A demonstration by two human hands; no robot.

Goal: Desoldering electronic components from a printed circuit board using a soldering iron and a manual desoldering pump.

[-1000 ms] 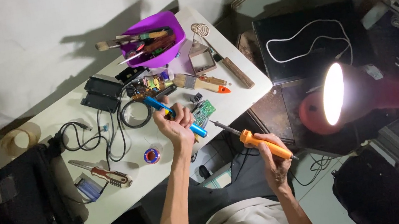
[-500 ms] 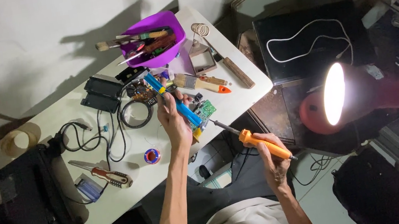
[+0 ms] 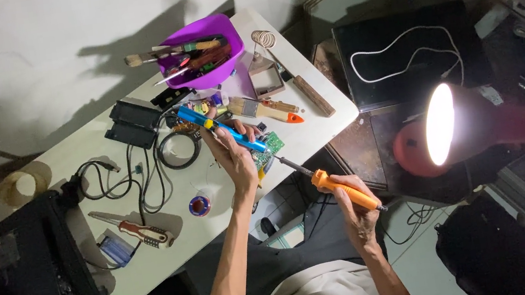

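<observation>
My left hand [image 3: 233, 155] grips a blue pen-shaped tool [image 3: 221, 129] with a yellow band, held over the white table [image 3: 121, 275]. Just to its right lies a small green circuit board [image 3: 268, 148] near the table's front edge. My right hand [image 3: 356, 206] holds an orange-handled soldering iron [image 3: 331, 182] off the table's edge, its metal tip pointing up-left toward the circuit board. A small solder spool [image 3: 200, 206] sits on the table left of my left wrist.
A purple bowl [image 3: 198, 52] full of brushes and tools stands at the back. Black cables [image 3: 134, 178], a red-handled cutter [image 3: 139, 231], a tape roll [image 3: 19, 186], a brush [image 3: 263, 108] and a black device [image 3: 30, 275] lie on the table. A lit red lamp [image 3: 463, 126] glares at the right.
My left hand has swung the blue tool from pointing across the table to a steeper angle and moved slightly toward the back. The right hand with the soldering iron has hardly moved.
</observation>
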